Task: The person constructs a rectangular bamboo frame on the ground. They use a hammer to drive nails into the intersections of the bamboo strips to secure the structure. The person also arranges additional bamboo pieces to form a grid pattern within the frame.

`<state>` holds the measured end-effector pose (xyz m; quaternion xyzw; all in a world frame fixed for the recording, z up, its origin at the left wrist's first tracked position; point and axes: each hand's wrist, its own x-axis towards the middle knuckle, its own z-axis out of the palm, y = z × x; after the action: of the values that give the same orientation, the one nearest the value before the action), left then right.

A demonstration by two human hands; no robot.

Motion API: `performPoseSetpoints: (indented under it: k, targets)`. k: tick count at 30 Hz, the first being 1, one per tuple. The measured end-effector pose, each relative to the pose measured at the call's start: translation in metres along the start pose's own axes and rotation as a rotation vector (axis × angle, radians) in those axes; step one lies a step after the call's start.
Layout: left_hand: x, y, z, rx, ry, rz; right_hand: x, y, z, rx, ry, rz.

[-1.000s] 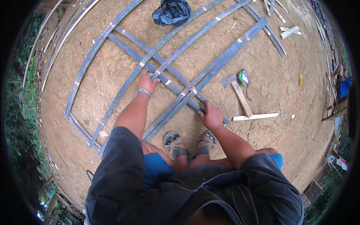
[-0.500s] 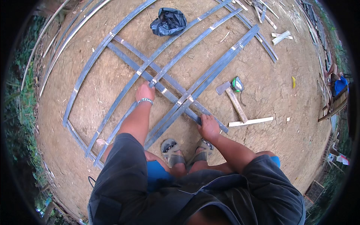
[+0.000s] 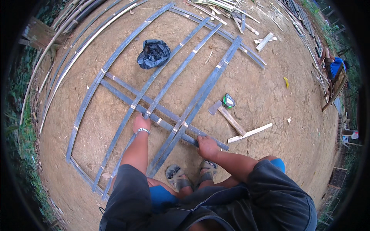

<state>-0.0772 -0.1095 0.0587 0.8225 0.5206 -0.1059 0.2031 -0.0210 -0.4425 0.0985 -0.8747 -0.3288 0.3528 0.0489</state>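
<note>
Long dark slats, like split bamboo with pale joints, lie crossed in a lattice on the ground. My left hand (image 3: 142,123) is closed around a lengthwise slat (image 3: 166,87) where it meets the nearer cross slat (image 3: 122,95); its fingertips are partly hidden. Farther right, my right hand (image 3: 207,147) grips that nearer cross slat close to its right part, with the fingers curled over it. Between my hands, a pair of lengthwise slats (image 3: 205,89) passes over the cross slats. Another cross slat (image 3: 163,109) runs just beyond.
A black plastic bag (image 3: 153,54) sits open among the slats, small bits inside. At right lie a green-and-black tape measure (image 3: 228,101), a wooden-handled tool with a flat metal head (image 3: 232,121) and a pale stick (image 3: 250,133). Wood scraps (image 3: 266,41) lie beyond; a person (image 3: 334,67) is at far right.
The view has tilted farther out, so the lattice and tools appear lower and more of the far ground shows. Both hands keep their holds on the same slats.
</note>
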Motion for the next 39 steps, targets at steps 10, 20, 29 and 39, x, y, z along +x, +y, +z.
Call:
performPoseSetpoints:
  k: [10, 20, 29, 39]
  targets:
    - [0.003, 0.008, -0.007, 0.108, -0.093, -0.028, -0.002, -0.009, -0.007, -0.020, -0.017, -0.001]
    - [-0.005, 0.016, -0.018, 0.096, 0.001, -0.013, 0.002, -0.016, -0.045, -0.112, -0.224, -0.056]
    - [0.003, -0.025, -0.021, 0.154, -0.211, 0.198, 0.014, -0.022, -0.052, -0.111, -0.330, -0.028]
    - [-0.138, -0.107, -0.133, 0.091, -0.368, 0.025, -0.017, -0.028, -0.034, 0.082, -0.348, 0.214]
